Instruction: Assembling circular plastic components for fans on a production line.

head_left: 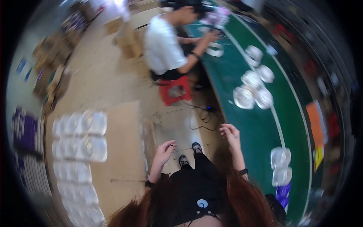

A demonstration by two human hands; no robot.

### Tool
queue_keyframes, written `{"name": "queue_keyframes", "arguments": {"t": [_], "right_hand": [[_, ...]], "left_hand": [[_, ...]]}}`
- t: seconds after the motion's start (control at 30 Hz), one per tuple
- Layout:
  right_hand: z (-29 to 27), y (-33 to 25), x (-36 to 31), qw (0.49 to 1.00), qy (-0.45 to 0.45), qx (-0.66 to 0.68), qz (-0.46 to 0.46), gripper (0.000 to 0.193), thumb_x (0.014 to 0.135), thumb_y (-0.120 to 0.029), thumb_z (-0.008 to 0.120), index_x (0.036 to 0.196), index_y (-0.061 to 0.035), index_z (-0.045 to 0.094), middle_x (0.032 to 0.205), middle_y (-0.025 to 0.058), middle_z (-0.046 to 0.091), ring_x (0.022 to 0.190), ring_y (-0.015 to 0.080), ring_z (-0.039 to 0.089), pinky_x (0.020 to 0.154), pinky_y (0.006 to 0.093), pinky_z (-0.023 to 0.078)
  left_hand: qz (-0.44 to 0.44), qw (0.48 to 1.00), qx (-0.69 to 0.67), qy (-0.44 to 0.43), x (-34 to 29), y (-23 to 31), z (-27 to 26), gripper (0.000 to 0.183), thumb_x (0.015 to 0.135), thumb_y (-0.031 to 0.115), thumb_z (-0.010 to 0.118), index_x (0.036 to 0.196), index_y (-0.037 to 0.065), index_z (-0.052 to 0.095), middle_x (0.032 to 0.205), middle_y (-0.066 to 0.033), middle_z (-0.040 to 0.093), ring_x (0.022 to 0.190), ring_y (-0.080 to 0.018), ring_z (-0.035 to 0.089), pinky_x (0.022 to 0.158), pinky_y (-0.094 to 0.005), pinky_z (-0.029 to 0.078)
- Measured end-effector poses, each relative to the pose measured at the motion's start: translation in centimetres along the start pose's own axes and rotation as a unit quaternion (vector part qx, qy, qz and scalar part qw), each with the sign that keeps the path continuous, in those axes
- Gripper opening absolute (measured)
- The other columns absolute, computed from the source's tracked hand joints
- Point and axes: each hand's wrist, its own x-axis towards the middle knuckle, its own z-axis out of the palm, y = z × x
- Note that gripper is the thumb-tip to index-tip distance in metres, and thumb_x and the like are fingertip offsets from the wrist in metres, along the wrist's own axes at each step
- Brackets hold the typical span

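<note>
Green table (251, 145), white pieces (244, 97) beyond right fingers (227, 130)

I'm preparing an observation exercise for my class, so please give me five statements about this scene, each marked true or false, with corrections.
1. The co-worker sits on a blue seat. False: it is a red stool.
2. White containers lie in rows on cardboard at the left. True.
3. The right hand grips a container. False: it is empty.
4. The left hand is apart from the green table. True.
5. The table is on the person's left. False: it is on the right.
</note>
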Motion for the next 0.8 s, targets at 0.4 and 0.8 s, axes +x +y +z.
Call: {"name": "queue_keyframes", "arguments": {"t": [0.4, 0.8], "right_hand": [[-17.5, 1.6, -6.8, 0.972, 0.221, 0.063, 0.051, 0.02, 0.084, -0.008, 0.044, 0.098, -0.0019, 0.057, 0.083, 0.0057, 0.062, 0.065, 0.0091, 0.053, 0.057, 0.0218, 0.043], [-26.6, 0.3, -2.8, 0.963, 0.249, -0.02, 0.096, 0.02, 0.084, -0.012, 0.045, 0.097, -0.0027, 0.056, 0.08, 0.0044, 0.061, 0.064, 0.0089, 0.054, 0.055, 0.0215, 0.041]], "left_hand": [[0.049, 0.926, 0.157, -0.341, 9.9, 4.5, 20.8, 0.032, 0.086, 0.012, 0.042, 0.117, 0.004, 0.05, 0.102, -0.0075, 0.058, 0.089, -0.0132, 0.055, 0.076, -0.0251, 0.042], [-0.01, 0.948, 0.105, -0.3, 17.4, 10.7, 32.8, 0.04, 0.082, 0.008, 0.05, 0.121, 0.002, 0.043, 0.113, -0.0087, 0.048, 0.093, -0.0167, 0.054, 0.076, -0.0281, 0.046]]}}
